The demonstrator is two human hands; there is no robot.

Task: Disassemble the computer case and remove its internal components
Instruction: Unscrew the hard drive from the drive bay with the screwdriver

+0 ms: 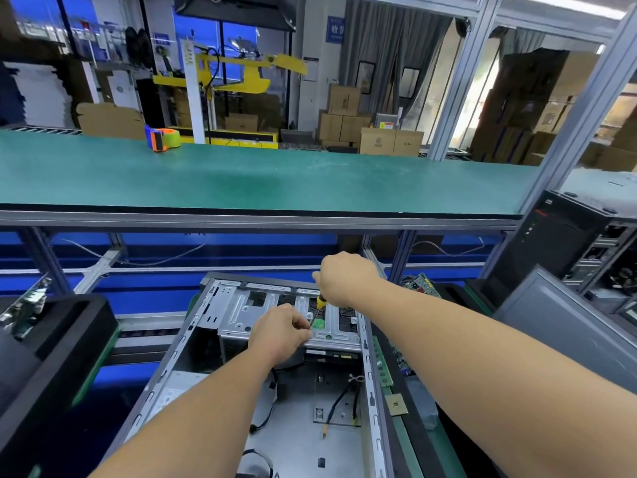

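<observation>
Computer case (193, 360): open, side panel off, lying flat on the lower bench, near edge. Drive cage (275, 315): metal, at the case's far end. Screwdriver (319, 307): yellow handle, tilted, tip down on the cage. Right hand (344, 277): fingers curled round the handle. Left hand (279, 331): on the cage, fingers pinching beside the shaft. Loose cables (344, 398): on the case floor. Tape dispenser (162, 138): upper bench, far edge.
</observation>
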